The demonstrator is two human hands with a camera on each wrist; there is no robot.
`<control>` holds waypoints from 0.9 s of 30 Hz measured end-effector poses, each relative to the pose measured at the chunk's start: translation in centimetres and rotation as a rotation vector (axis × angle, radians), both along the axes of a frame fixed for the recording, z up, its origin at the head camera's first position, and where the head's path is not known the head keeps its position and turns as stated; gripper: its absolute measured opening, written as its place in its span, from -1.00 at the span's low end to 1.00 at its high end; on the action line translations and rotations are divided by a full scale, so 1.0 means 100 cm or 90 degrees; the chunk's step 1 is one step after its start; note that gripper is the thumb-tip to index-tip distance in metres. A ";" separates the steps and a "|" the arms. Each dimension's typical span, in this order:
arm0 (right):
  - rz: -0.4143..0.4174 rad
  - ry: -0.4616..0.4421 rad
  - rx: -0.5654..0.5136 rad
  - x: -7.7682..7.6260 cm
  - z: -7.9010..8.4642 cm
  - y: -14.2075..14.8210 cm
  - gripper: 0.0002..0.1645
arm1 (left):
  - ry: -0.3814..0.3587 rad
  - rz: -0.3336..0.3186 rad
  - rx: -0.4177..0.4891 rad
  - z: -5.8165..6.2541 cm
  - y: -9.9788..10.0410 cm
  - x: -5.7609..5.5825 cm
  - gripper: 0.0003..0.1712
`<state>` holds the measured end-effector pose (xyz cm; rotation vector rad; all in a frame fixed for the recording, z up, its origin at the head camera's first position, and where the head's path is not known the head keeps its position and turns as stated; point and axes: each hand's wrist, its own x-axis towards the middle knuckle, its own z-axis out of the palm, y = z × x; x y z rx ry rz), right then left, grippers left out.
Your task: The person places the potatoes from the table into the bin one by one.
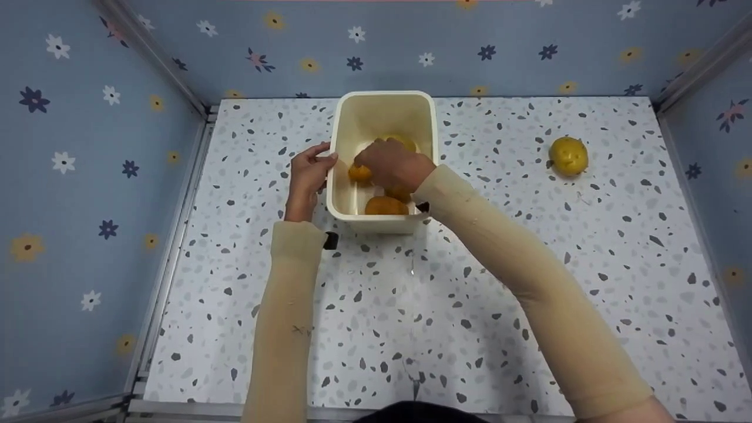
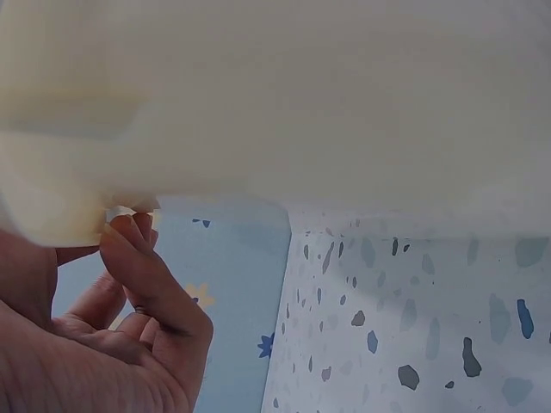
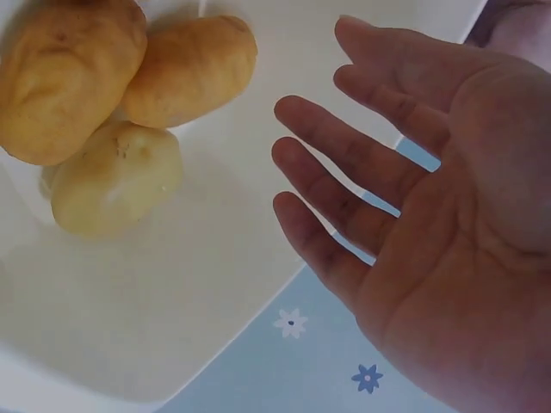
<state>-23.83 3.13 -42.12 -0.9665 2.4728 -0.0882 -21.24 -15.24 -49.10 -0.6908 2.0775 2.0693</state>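
Note:
A cream plastic bin point(image 1: 382, 226) stands on the speckled table. At its left wall, my left hand point(image 1: 308, 176) grips the rim with thumb and fingers; the left wrist view shows these fingers point(image 2: 142, 267) bent against the bin point(image 2: 301, 103). My right hand point(image 1: 390, 164) reaches inside over several potatoes. Seen from the right wrist, the right hand point(image 3: 439, 206) has its fingers stretched out and holds nothing. Two orange-brown potatoes point(image 3: 73, 82) and a paler yellow potato point(image 3: 116, 181) lie together in the bin. An orange potato point(image 1: 359, 173) is partly covered by the right hand.
A single yellow potato point(image 1: 568, 157) lies on the table point(image 1: 499, 352), right of the bin. Flowered blue panels point(image 1: 393, 47) rise behind and at both sides. A metal frame edge point(image 1: 170, 252) runs along the table's left side.

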 end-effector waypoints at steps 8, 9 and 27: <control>-0.015 0.050 -0.039 -0.011 0.014 0.018 -0.45 | 0.000 -0.002 0.009 0.001 -0.001 0.002 -0.52; -0.022 0.058 -0.052 -0.011 0.015 0.021 -0.45 | 0.000 -0.003 0.008 0.001 -0.001 0.002 -0.52; -0.176 0.252 -0.340 -0.013 -0.005 0.099 -0.61 | 0.002 -0.005 0.005 -0.001 0.000 0.002 -0.53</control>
